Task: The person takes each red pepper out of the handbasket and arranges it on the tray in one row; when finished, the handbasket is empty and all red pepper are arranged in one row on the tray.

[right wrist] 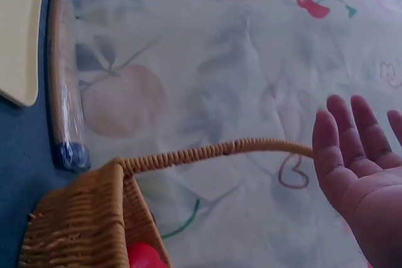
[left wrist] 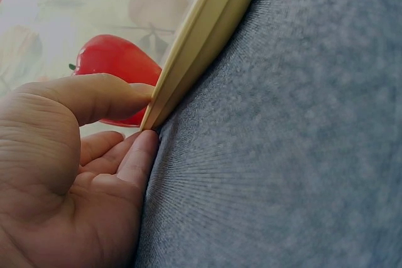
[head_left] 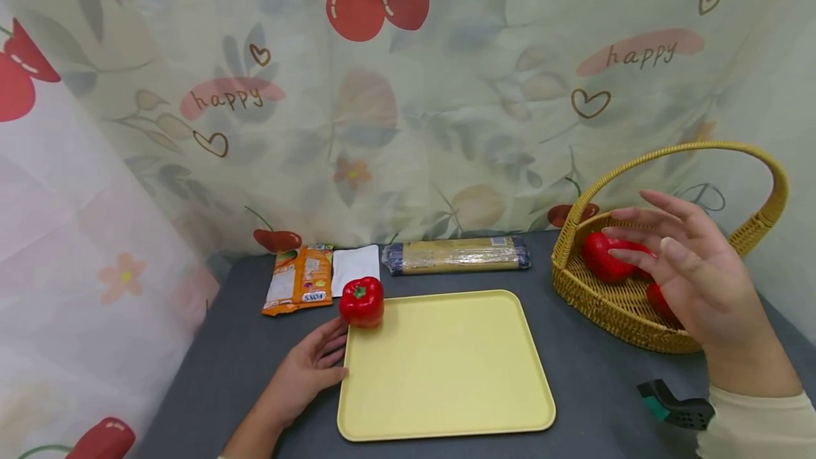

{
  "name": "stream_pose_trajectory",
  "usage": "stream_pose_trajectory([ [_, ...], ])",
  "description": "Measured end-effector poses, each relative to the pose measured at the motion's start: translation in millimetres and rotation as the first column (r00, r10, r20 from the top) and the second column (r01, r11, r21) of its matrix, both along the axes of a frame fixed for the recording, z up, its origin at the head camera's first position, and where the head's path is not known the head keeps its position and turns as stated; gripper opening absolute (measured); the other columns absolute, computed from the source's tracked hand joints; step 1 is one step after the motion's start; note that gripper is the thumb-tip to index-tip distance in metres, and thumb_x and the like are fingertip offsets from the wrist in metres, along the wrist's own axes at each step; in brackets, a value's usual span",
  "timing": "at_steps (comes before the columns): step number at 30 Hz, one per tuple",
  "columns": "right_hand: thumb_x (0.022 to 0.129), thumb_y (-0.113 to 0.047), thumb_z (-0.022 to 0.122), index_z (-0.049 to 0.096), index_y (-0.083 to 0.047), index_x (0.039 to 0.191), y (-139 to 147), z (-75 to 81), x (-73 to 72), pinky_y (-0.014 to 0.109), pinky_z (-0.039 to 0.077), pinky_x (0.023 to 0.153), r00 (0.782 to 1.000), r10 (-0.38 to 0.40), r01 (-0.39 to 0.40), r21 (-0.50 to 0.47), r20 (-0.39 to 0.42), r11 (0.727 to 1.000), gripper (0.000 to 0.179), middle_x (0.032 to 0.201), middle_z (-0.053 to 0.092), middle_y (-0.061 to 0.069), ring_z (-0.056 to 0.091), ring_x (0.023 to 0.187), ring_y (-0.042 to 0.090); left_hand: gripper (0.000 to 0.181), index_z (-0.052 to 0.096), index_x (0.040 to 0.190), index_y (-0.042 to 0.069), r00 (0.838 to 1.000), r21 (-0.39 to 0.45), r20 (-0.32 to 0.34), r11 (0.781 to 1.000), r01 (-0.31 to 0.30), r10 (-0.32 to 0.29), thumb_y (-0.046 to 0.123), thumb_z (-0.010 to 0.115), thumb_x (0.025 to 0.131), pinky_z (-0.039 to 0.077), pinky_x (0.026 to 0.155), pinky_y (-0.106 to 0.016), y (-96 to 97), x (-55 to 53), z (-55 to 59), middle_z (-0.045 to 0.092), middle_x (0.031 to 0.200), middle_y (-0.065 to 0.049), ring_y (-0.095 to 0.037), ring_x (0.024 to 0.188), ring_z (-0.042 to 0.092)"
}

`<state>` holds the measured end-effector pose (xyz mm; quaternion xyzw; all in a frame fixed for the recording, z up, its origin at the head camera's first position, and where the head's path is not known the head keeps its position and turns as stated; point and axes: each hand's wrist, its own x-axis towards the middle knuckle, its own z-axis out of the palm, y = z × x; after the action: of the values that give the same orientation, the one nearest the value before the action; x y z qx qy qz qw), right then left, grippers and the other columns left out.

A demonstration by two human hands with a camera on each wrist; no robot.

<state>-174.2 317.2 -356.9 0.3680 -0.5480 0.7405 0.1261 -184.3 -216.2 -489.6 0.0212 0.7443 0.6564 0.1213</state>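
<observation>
My left hand point(head_left: 304, 372) is at the left edge of the yellow tray point(head_left: 446, 374). In the left wrist view its thumb point(left wrist: 119, 97) lies on the tray's rim and the fingers come up from below, pinching the edge. A red bell pepper point(head_left: 362, 303) with a green stem sits at the tray's far left corner, just beyond the left fingers. Raised over the near side of a wicker basket point(head_left: 593, 314), my right hand point(head_left: 707, 275) has its fingers spread and holds nothing. Shiny red things point(head_left: 605, 258) lie in the basket, partly hidden behind that hand.
Behind the tray lies a long plastic-wrapped pack point(head_left: 455, 256). An orange snack packet point(head_left: 299, 280) and a white sheet point(head_left: 355, 269) are at the back left. A black and green object point(head_left: 676, 406) lies by the right sleeve. The basket's tall handle point(head_left: 695, 147) arches upward.
</observation>
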Motion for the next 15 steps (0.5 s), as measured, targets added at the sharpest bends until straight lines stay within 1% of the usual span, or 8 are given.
stream_pose_trajectory([
  [1,0.108,0.011,0.032,0.024,0.013,0.164,2,0.5,0.9,0.038,0.055,0.107,1.0,-0.028,0.028,0.0,0.006,1.0,0.057,0.151,0.05,0.031,0.058,0.132,0.039,0.088,0.04,0.165,0.0,1.0,-0.001,0.0,1.0,0.0,0.0,-0.013,0.081,0.089,0.049,0.113,-0.038,0.1,0.1,0.2,0.046,0.165,-0.019,-0.036,0.146,0.05],
  [3,0.107,0.012,0.032,0.025,0.013,0.164,7,0.8,1.1,0.038,0.055,0.106,0.999,-0.051,0.051,-0.009,0.014,0.999,0.057,0.151,0.05,0.031,0.058,0.132,0.039,0.088,0.04,0.165,0.0,1.0,-0.001,0.0,1.0,0.0,0.0,-0.013,0.081,0.089,0.049,0.113,-0.038,0.2,0.2,0.4,0.046,0.165,-0.019,-0.037,0.146,0.05],
  [6,0.109,0.011,0.033,0.026,0.012,0.164,15,0.6,-0.4,0.04,0.055,0.107,0.999,-0.031,0.032,-0.042,0.017,0.999,0.056,0.151,0.051,0.031,0.058,0.133,0.04,0.088,0.04,0.166,0.0,1.0,0.0,0.002,1.0,0.001,-0.001,-0.013,0.081,0.089,0.049,0.113,-0.038,0.3,0.3,0.7,0.046,0.165,-0.019,-0.037,0.147,0.049],
  [7,0.11,0.01,0.034,0.025,0.012,0.164,18,0.4,-1.0,0.041,0.055,0.107,1.0,-0.013,0.014,-0.061,0.017,0.998,0.055,0.151,0.051,0.031,0.058,0.133,0.04,0.088,0.04,0.166,0.0,1.0,0.001,0.002,1.0,0.001,-0.001,-0.013,0.081,0.089,0.049,0.113,-0.038,0.4,0.4,0.8,0.045,0.165,-0.02,-0.037,0.147,0.049],
  [11,0.111,0.007,0.036,0.027,0.012,0.163,29,-0.2,-2.6,0.043,0.056,0.105,0.999,0.021,-0.017,-0.145,0.031,0.989,0.053,0.15,0.053,0.031,0.059,0.133,0.042,0.088,0.04,0.166,0.0,1.0,0.001,0.002,1.0,0.003,-0.003,-0.013,0.081,0.089,0.049,0.113,-0.038,0.5,0.5,0.8,0.045,0.165,-0.02,-0.037,0.147,0.049],
  [15,0.112,0.007,0.037,0.027,0.013,0.163,39,-1.8,-2.1,0.043,0.056,0.105,0.999,0.002,0.005,-0.193,0.033,0.981,0.052,0.149,0.054,0.032,0.06,0.132,0.042,0.088,0.04,0.165,0.0,1.0,-0.002,0.0,1.0,0.002,-0.002,-0.013,0.081,0.089,0.049,0.113,-0.038,0.7,0.5,1.0,0.045,0.165,-0.019,-0.037,0.147,0.049],
])
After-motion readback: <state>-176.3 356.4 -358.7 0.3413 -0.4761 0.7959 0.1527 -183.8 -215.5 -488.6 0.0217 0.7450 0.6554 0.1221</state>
